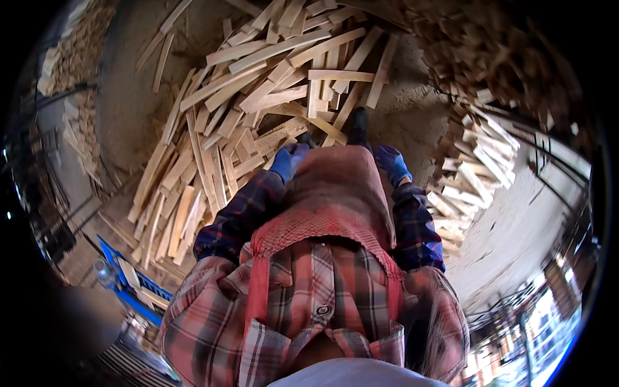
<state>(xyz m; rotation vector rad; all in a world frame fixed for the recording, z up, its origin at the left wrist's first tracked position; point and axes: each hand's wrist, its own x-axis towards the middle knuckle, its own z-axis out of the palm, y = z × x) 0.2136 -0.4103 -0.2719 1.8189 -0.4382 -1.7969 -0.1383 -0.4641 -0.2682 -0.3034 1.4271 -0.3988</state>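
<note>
My left hand (288,162), in a blue glove, hangs beside the left edge of the reddish apron (329,174). Its fingers look loosely extended over the near edge of a large heap of wooden slats (225,122), and no slat shows in its grip. On the apron's other side is my right hand (393,164), also in a blue glove. Its fingers are slightly bent and apart, with nothing visible in them. Pale slats lie crisscrossed ahead and to the left. A dark boot (358,126) stands at the heap's near edge.
On the right is a stack of pale wood pieces (474,168). A dark mound of wood scraps (483,51) rises at the far right. At the lower left stands a blue metal frame (132,280) with wood on it. More wood (77,51) is piled at the far left.
</note>
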